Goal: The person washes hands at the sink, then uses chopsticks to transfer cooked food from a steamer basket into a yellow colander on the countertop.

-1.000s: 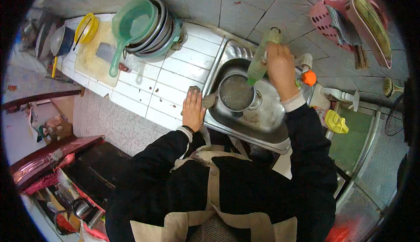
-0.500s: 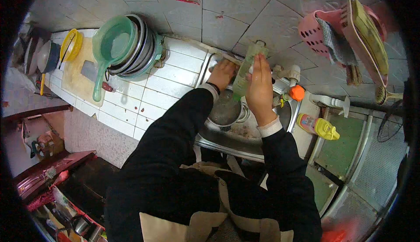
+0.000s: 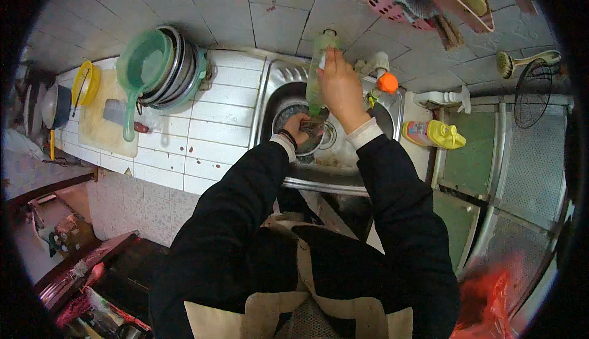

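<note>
A long, pale green translucent plastic container (image 3: 316, 87) stands tilted over the steel sink (image 3: 343, 168), with a small metal loop at its top. My right hand (image 3: 341, 90) is closed against its side, fingers stretched toward the top; the thumb is hidden. My left hand (image 3: 296, 128) is in the sink just below the container's lower end, over a round metal bowl (image 3: 285, 115). Its fingers are curled at something dark and greyish that I cannot make out. A dark band circles the left wrist.
Right of my hand is a tap with an orange knob (image 3: 387, 82). A yellow-capped bottle (image 3: 438, 134) lies beside the sink. Leftward on the white tiles, a green ladle-shaped scoop (image 3: 144, 63) rests on stacked basins, near a cleaver (image 3: 116, 112). A pink basket (image 3: 383, 3) hangs above.
My left hand has come down from the sink's back edge to the bowl, beneath the container's lower end. My right hand still holds the green container. The whole view has shifted.
</note>
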Demonstrator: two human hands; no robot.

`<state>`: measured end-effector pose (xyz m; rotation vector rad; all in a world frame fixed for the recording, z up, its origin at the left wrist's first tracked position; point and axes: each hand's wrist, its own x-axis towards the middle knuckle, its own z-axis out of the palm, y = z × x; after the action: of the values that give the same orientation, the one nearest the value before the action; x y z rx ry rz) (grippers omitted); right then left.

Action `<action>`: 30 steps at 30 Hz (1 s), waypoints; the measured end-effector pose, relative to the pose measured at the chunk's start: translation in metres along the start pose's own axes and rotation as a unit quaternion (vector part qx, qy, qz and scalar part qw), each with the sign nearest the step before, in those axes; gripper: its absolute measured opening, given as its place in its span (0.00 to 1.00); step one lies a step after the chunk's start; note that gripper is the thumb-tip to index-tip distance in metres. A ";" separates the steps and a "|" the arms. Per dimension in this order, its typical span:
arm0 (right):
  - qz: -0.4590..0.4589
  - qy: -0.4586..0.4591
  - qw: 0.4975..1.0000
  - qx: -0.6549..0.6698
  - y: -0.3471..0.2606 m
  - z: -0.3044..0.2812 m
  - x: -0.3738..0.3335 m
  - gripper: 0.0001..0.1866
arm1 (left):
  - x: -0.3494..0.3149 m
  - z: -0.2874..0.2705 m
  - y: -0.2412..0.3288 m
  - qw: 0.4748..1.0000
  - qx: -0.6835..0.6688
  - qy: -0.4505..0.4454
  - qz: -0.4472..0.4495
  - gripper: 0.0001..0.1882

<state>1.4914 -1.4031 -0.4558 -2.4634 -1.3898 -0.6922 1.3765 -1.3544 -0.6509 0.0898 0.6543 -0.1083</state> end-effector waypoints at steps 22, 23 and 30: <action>0.254 -0.139 0.770 0.568 0.003 0.005 -0.129 0.13 | -0.124 0.082 0.011 0.904 0.413 -0.083 0.072 0.26; 0.290 -0.138 0.715 0.620 0.006 0.003 -0.122 0.12 | -0.124 0.091 0.007 0.909 0.390 -0.117 0.090 0.26; 0.078 -0.150 0.872 0.459 0.021 -0.051 -0.104 0.22 | -0.118 0.114 0.010 0.913 0.396 -0.078 -0.056 0.07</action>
<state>1.4484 -1.5127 -0.4639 -1.8762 -1.1794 0.3644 1.3537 -1.3495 -0.4879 0.8207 0.4217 -0.4854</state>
